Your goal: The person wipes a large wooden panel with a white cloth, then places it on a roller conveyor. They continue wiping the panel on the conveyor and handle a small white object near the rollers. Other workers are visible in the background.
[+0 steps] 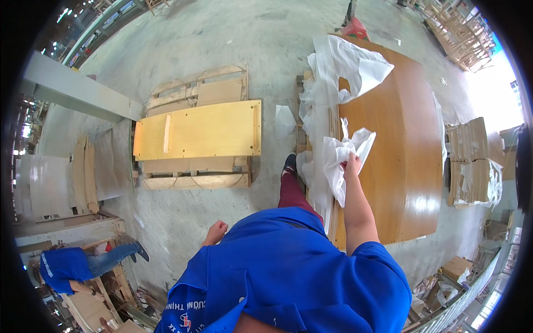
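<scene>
My right hand (351,165) is closed on a crumpled white foam sheet (337,177) over the left edge of a stack of brown wooden panels (383,183). Another white foam sheet (361,69) lies folded back across the far end of the stack, and more foam hangs along its left side. My left hand (216,231) is low beside my body, its fingers curled in, with nothing seen in them. Ahead of it, a pale yellow wooden panel (208,130) with small holes and a batten lies on a wooden pallet (194,181) with cardboard.
A grey steel beam (83,91) reaches toward the yellow panel from the left. Stacked cardboard (469,141) stands right of the brown panels. A foam scrap (285,119) lies on the concrete floor. At lower left, a co-worker in a blue shirt (64,266) bends over wooden pieces.
</scene>
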A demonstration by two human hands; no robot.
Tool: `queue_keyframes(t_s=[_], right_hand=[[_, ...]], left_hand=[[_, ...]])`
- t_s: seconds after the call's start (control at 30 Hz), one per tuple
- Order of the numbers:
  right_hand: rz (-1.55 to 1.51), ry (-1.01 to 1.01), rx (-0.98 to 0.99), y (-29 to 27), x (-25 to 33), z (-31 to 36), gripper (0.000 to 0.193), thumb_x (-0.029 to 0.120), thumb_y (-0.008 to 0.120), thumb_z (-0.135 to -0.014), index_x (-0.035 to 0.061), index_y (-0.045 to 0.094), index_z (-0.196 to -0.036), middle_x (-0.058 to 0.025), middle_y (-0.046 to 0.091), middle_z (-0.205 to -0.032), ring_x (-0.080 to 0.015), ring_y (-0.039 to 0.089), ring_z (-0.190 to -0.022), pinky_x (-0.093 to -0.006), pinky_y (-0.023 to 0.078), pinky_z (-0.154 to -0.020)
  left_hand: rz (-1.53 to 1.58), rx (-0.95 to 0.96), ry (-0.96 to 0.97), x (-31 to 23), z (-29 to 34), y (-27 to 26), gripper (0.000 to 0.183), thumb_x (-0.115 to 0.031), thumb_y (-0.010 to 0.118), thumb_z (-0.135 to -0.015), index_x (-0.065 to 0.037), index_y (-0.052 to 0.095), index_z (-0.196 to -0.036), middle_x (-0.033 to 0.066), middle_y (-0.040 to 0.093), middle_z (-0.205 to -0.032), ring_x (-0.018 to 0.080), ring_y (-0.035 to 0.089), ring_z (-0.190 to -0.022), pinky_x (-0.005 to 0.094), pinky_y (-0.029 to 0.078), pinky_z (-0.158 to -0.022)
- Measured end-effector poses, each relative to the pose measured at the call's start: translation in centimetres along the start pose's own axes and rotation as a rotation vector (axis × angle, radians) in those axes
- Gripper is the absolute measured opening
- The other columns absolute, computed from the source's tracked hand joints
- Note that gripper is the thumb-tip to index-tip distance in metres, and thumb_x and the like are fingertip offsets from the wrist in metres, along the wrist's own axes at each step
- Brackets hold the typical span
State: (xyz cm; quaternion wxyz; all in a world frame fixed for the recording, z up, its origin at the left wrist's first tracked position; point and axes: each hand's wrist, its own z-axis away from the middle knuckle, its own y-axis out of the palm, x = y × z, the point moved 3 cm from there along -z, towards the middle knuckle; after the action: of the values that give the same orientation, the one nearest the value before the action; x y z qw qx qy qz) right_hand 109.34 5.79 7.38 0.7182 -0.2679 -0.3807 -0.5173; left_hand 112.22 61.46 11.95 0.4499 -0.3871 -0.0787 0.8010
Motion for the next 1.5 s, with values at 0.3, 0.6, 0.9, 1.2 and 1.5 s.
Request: queue_keyframes(t_s=[0.3, 0.6, 0.9, 1.2, 1.5], right_hand=[[0.127, -0.038, -0.111, 10.5, 10.5, -16.5, 0.053, 0.026, 0.066, -0.078, 0.0014, 0.037, -0.114, -0.0097, 0.050, -0.080, -0.0157, 0.049, -0.051, -0.0324, 0.050, -0.045], [-0.015, 0.100, -0.101, 15.9, 13.4, -26.7, 0.036, 0.014, 0.057, -0.085, 0.0021, 0.042, -0.116, -0.0100, 0.055, -0.083, -0.0171, 0.053, -0.058, -0.0330, 0.050, -0.047], [0.415, -0.139, 0.604, 29.7, 6.4, -18.6, 0.037, 0.034, 0.045, -0.090, 0.0002, 0.058, -0.091, -0.0128, 0.059, -0.080, -0.0209, 0.058, -0.068, -0.0359, 0.049, -0.063], [0.696, -0.213, 1.630, 32.3, 4.5, 5.9, 0.033, 0.014, 0.060, -0.077, 0.0051, 0.057, -0.109, -0.0125, 0.058, -0.108, -0.0254, 0.057, -0.095, -0.0366, 0.045, -0.084], [1.113, -0.547, 0.172, 18.2, 13.6, -19.2, 0.039, 0.017, 0.060, -0.079, 0.0059, 0.051, -0.115, -0.0146, 0.050, -0.117, -0.0299, 0.047, -0.110, -0.0382, 0.039, -0.093]], left_hand=[[0.068, -0.114, -0.145, -11.1, -8.2, -7.2, 0.025, -0.024, 0.054, -0.083, 0.000, 0.056, -0.090, 0.0103, 0.062, -0.074, 0.0159, 0.060, -0.063, 0.0284, 0.049, -0.058], [0.055, -0.080, -0.220, -17.4, -10.0, -6.9, 0.024, -0.024, 0.054, -0.085, 0.000, 0.056, -0.091, 0.0105, 0.061, -0.077, 0.0147, 0.059, -0.068, 0.0276, 0.048, -0.062], [0.611, -0.058, -0.412, -24.5, -16.4, -6.5, 0.045, -0.046, 0.050, -0.087, -0.010, 0.046, -0.114, 0.0101, 0.052, -0.113, 0.0216, 0.056, -0.089, 0.0412, 0.052, -0.069], [1.020, 0.107, -0.151, -29.3, -25.8, -4.3, 0.036, -0.018, 0.057, -0.083, -0.009, 0.047, -0.117, 0.0081, 0.058, -0.102, 0.0179, 0.058, -0.093, 0.0331, 0.049, -0.075], [-0.757, 0.445, -0.466, -14.4, -26.1, -17.9, 0.031, -0.022, 0.044, -0.085, -0.010, 0.057, -0.111, 0.0158, 0.050, -0.121, 0.0298, 0.055, -0.101, 0.0372, 0.045, -0.083]])
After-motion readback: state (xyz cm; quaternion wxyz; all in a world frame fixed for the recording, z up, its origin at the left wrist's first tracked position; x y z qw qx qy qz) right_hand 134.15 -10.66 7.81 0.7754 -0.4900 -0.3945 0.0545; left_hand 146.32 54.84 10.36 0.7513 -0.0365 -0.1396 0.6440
